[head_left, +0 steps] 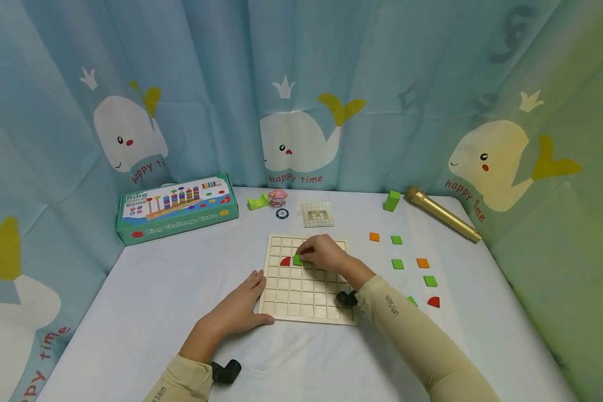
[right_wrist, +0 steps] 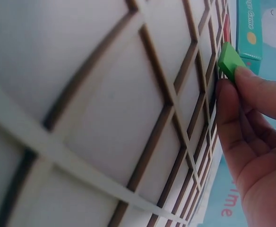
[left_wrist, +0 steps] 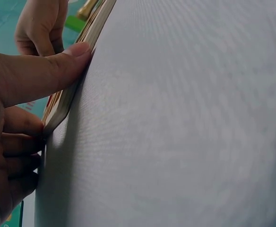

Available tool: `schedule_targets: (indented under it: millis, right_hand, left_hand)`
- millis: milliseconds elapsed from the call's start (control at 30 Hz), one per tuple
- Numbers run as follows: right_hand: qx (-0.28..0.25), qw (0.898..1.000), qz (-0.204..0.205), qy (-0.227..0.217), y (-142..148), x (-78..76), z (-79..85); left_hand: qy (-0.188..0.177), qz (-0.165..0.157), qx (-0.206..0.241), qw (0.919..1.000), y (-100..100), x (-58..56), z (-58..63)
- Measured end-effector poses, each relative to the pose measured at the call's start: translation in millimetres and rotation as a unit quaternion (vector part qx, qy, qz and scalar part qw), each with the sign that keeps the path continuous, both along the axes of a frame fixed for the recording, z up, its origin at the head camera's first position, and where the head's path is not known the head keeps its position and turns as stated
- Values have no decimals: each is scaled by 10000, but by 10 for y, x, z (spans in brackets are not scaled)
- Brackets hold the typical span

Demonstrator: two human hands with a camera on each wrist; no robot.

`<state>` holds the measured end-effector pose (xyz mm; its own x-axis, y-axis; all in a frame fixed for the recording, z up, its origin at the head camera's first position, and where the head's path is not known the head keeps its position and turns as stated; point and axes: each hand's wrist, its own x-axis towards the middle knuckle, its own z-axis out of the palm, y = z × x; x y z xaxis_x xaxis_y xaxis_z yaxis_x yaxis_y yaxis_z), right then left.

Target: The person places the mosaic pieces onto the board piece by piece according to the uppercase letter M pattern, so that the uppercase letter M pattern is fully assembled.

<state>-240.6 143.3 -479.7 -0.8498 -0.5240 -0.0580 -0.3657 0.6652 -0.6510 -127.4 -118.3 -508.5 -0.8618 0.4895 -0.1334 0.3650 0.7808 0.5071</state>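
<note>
A wooden grid board (head_left: pixel 302 310) lies flat on the white-covered table. My right hand (head_left: pixel 324 252) pinches a green square tile (head_left: pixel 297 260) between thumb and index finger over an upper row of the board; in the right wrist view the tile (right_wrist: pixel 230 60) is tilted at the fingertips. Just left of it a red quarter-circle piece (head_left: pixel 285 261) sits in a grid cell. At the board's front left corner my left hand (head_left: pixel 238 306) rests with fairly straight fingers along the left edge and the thumb (left_wrist: pixel 57 71) against the front edge.
Right of the board lie several green tiles (head_left: pixel 398 264), two orange tiles (head_left: pixel 422 263) and a red quarter-circle (head_left: pixel 434 302). Behind it are a pattern card (head_left: pixel 317 222), small toys (head_left: pixel 278 197), a green block (head_left: pixel 392 201), a gold microphone (head_left: pixel 444 215) and a game box (head_left: pixel 178 215).
</note>
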Motion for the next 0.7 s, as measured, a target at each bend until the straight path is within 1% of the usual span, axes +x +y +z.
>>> schedule_targets:
  millis: [200, 467, 700]
  right_hand:
    - [246, 9995, 151, 108, -42, -9, -32]
    - [481, 9982, 149, 335, -100, 12, -36]
    - [375, 9985, 172, 356, -70, 47, -22]
  left_hand:
    - [16, 6, -25, 10000, 8, 3, 15]
    - [21, 23, -50, 10000, 17, 6, 16]
    - [-18, -15, -13, 10000, 12, 12, 19]
